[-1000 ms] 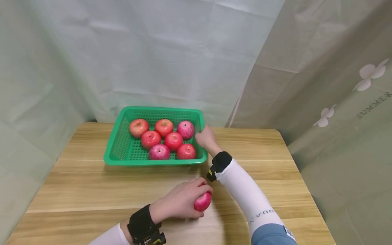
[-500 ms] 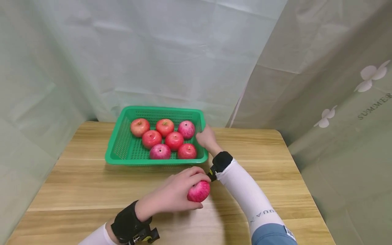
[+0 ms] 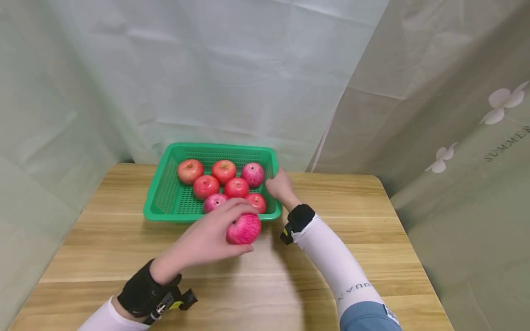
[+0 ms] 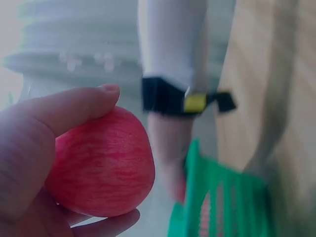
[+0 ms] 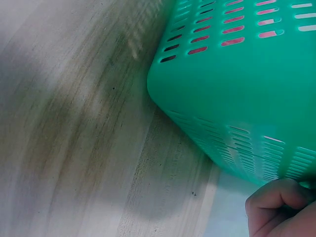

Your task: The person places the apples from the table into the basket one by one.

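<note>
the left hand (image 3: pixel 207 236) grips a pink striped apple (image 3: pixel 243 228) above the wooden table (image 3: pixel 103 248), just before the near rim of the green basket (image 3: pixel 165 195) with six apples (image 3: pixel 224 171) inside, so this last one looks not yet placed, while the right hand (image 3: pixel 280 186) curls on the basket's right wall.

apples (image 3: pixel 223 181) in basket (image 3: pixel 161 202), basket on table (image 3: pixel 103 248)

Left hand (image 3: pixel 207 236) covers the near sides of two front apples in green basket (image 3: pixel 165 202). Right hand (image 3: pixel 279 186) fingertips hidden behind its rim. Left-wrist background blurred.
</note>
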The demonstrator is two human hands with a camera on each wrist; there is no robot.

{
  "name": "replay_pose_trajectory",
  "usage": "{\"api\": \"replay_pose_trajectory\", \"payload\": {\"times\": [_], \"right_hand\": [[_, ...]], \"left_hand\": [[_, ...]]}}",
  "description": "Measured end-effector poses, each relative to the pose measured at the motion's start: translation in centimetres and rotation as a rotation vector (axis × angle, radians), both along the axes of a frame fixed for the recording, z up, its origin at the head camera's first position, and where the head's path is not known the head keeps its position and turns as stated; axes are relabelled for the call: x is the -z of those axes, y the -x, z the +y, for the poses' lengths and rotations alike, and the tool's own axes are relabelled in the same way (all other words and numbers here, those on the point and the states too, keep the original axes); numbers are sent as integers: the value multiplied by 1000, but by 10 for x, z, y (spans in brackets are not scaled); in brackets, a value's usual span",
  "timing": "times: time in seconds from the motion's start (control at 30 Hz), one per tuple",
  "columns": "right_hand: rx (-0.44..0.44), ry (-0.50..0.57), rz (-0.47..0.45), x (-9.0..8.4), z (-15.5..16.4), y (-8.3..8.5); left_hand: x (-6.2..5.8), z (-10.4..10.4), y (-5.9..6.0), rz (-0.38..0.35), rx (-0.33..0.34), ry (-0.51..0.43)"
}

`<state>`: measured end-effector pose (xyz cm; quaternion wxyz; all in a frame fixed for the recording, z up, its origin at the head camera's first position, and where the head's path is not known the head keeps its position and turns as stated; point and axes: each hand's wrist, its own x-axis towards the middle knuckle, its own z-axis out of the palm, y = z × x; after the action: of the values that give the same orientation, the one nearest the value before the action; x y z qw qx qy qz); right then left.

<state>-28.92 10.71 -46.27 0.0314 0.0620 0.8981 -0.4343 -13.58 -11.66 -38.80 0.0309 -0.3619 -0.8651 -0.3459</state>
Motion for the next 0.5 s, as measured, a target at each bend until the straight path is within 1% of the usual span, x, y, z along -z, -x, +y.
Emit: {"api": "replay_pose_trajectory", "payload": {"times": [0.1, 0.2, 0.37, 0.5], "right_hand": [[2, -2, -5, 0, 0, 1], [-2, -14, -4, 0, 0, 1], [-12, -15, 3, 1, -1, 1], [-12, -7, 10, 2, 0, 1]], "left_hand": [[-9, -20, 13, 15, -55, -15], [-14, -40, 28, 26, -105, -27], [-16, -69, 49, 9, -184, -15], [-15, -85, 66, -16, -211, 13]]}}
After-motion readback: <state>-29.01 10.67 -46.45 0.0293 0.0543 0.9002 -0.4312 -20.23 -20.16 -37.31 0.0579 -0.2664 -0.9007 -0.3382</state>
